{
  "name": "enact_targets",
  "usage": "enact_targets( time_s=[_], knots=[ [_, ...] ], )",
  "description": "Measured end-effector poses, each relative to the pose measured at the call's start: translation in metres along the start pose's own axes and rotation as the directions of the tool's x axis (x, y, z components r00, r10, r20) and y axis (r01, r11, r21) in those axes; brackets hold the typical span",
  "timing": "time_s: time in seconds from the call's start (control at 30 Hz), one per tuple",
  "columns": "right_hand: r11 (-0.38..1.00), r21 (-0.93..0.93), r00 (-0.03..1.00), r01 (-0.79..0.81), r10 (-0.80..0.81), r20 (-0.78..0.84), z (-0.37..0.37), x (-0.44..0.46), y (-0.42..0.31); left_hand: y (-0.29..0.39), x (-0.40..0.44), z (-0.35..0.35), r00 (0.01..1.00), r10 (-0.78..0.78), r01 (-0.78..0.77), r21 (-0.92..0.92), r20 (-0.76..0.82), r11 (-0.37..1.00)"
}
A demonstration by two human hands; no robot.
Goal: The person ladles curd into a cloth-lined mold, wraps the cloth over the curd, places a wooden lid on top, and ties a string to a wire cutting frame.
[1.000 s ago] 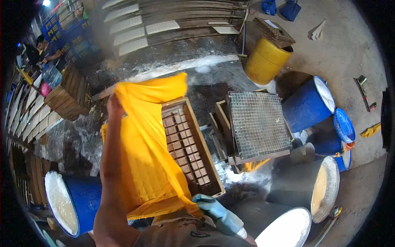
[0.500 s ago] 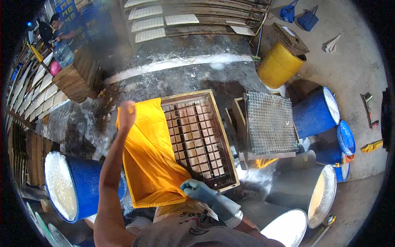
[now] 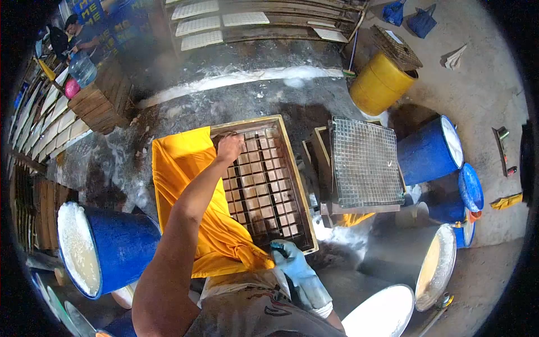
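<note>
A shallow wooden frame [image 3: 285, 151] holds a dark grid of dividers with pale brown blocks [image 3: 259, 188] between them. A yellow cloth [image 3: 179, 163] is draped over its left part, bunched near my body. My bare left hand [image 3: 230, 147] is over the upper part of the grid, just past the cloth's edge. Its fingers are curled downward, and what they grip, if anything, is hidden. My right hand [image 3: 287, 257], in a blue-green rubber glove, is closed on the cloth's gathered corner at the frame's near edge.
A wire-mesh screen [image 3: 368, 163] lies on stacked boxes to the right. Blue barrels [image 3: 126, 247] stand on both sides, with a yellow drum [image 3: 382, 84] behind. White slabs [image 3: 202, 40] rest on racks. A person [image 3: 84, 39] is at the far left near a wooden crate [image 3: 104, 104].
My left hand has moved right, from the cloth's far left edge to over the grid. My right hand has shifted slightly right, drawing the cloth's near corner along.
</note>
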State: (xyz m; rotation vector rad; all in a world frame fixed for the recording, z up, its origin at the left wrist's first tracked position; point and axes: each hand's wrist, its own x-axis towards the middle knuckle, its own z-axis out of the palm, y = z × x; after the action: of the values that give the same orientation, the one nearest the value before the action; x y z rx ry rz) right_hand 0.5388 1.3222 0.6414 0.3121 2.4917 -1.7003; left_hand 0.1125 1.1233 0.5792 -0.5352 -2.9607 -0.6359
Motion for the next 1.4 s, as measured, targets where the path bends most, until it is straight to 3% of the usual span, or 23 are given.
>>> enact_targets(
  time_s=[0.23, 0.3, 0.37, 0.47, 0.63, 0.67, 0.7, 0.77, 0.8, 0.83, 0.87, 0.9, 0.97, 1.03, 1.07, 1.1, 1.13, 1.17, 1.2, 1.23, 1.27, 1.3, 1.4],
  knots=[
    [0.976, -0.124, 0.984, 0.177, -0.171, 0.055, -0.004, 0.015, -0.005, 0.006, 0.000, -0.003, 0.995, -0.070, 0.066, 0.059, 0.076, 0.996],
    [0.983, -0.133, 0.991, 0.130, -0.127, 0.033, -0.006, 0.018, -0.007, 0.002, -0.002, -0.002, 0.994, -0.082, 0.078, 0.046, 0.079, 0.996],
    [0.984, -0.148, 0.994, 0.103, -0.097, 0.050, -0.013, 0.022, -0.007, -0.001, -0.004, -0.001, 0.998, 0.066, -0.066, 0.052, 0.001, 0.996],
    [0.981, -0.164, 0.994, 0.103, -0.094, 0.063, -0.016, 0.029, 0.001, 0.008, -0.001, -0.010, 0.982, -0.068, 0.050, 0.104, 0.177, 0.993],
    [0.964, -0.245, 0.989, 0.108, -0.079, 0.128, -0.014, 0.030, -0.014, -0.005, 0.002, 0.011, 0.993, -0.012, 0.002, 0.089, 0.114, 0.996],
    [0.925, -0.351, 0.986, 0.141, -0.098, 0.137, -0.003, 0.030, -0.004, -0.008, 0.003, 0.017, 0.990, -0.018, 0.008, 0.074, 0.137, 0.997],
    [0.872, -0.486, 0.949, 0.060, 0.101, 0.299, -0.005, 0.037, -0.040, -0.011, 0.003, 0.020, 0.986, -0.025, 0.016, 0.060, 0.163, 0.998],
    [0.847, -0.485, 0.957, 0.218, -0.087, 0.278, 0.024, 0.032, -0.027, -0.021, 0.001, 0.015, 0.985, -0.022, 0.012, 0.064, 0.171, 0.998],
    [0.843, -0.486, 0.953, 0.230, -0.094, 0.289, 0.036, 0.033, -0.033, -0.026, -0.006, 0.011, 0.997, 0.032, -0.028, -0.057, 0.067, 0.998],
    [0.802, -0.574, 0.931, 0.164, 0.066, 0.358, 0.047, 0.034, -0.042, -0.031, -0.014, 0.006, 0.996, 0.074, -0.080, -0.169, -0.043, 0.982],
    [0.744, -0.659, 0.886, 0.110, 0.228, 0.404, 0.055, 0.034, -0.049, -0.031, -0.030, -0.014, 0.952, 0.116, -0.137, -0.053, -0.284, 0.989],
    [0.747, -0.654, 0.883, 0.121, 0.220, 0.414, 0.061, 0.039, -0.040, -0.031, -0.054, -0.053, 0.929, 0.088, -0.083, 0.030, -0.359, 0.996],
    [0.822, -0.559, 0.822, 0.109, 0.242, 0.516, 0.074, 0.053, -0.006, -0.063, -0.107, -0.090, 0.823, 0.053, 0.009, 0.105, -0.566, 0.994],
    [0.905, -0.421, 0.819, 0.069, 0.189, 0.541, 0.073, 0.055, -0.040, -0.113, -0.171, -0.120, 0.760, 0.011, 0.156, 0.199, -0.650, 0.968],
    [0.979, -0.118, 0.770, -0.167, 0.204, 0.605, 0.079, 0.055, -0.042, -0.104, -0.215, -0.152, 0.719, -0.206, 0.296, 0.024, -0.664, 0.955],
    [0.893, 0.180, 0.715, -0.411, 0.194, 0.672, 0.087, 0.053, -0.045, -0.146, -0.255, -0.147, 0.802, -0.344, 0.397, 0.006, -0.488, 0.918],
    [0.843, 0.221, 0.697, -0.491, 0.228, 0.680, 0.093, 0.052, -0.064, -0.149, -0.301, -0.160, 0.819, -0.279, 0.333, 0.020, -0.502, 0.943],
    [0.842, 0.221, 0.694, -0.493, 0.227, 0.684, 0.099, 0.051, -0.099, -0.133, -0.343, -0.188, 0.844, -0.394, 0.377, -0.119, -0.365, 0.918],
    [0.788, 0.291, 0.650, -0.543, 0.174, 0.740, 0.105, 0.050, -0.142, -0.157, -0.393, -0.163, 0.892, -0.404, 0.281, -0.452, -0.202, 0.847],
    [0.722, 0.354, 0.607, -0.594, 0.114, 0.786, 0.117, 0.052, -0.168, -0.182, -0.442, -0.139, 0.915, -0.402, 0.252, -0.732, -0.032, 0.633],
    [0.555, 0.487, 0.590, -0.675, 0.009, 0.807, 0.146, 0.054, -0.173, -0.143, -0.474, -0.170, 0.931, -0.321, 0.301, -0.866, 0.175, 0.400],
    [0.354, 0.579, 0.586, -0.735, -0.098, 0.804, 0.180, 0.054, -0.179, -0.111, -0.491, -0.192, 0.916, -0.306, 0.365, -0.857, 0.261, 0.363],
    [0.461, 0.538, 0.580, -0.706, -0.059, 0.812, 0.236, 0.040, -0.269, -0.061, -0.530, -0.214, 0.868, -0.302, 0.486, -0.797, 0.394, 0.357]
  ],
)
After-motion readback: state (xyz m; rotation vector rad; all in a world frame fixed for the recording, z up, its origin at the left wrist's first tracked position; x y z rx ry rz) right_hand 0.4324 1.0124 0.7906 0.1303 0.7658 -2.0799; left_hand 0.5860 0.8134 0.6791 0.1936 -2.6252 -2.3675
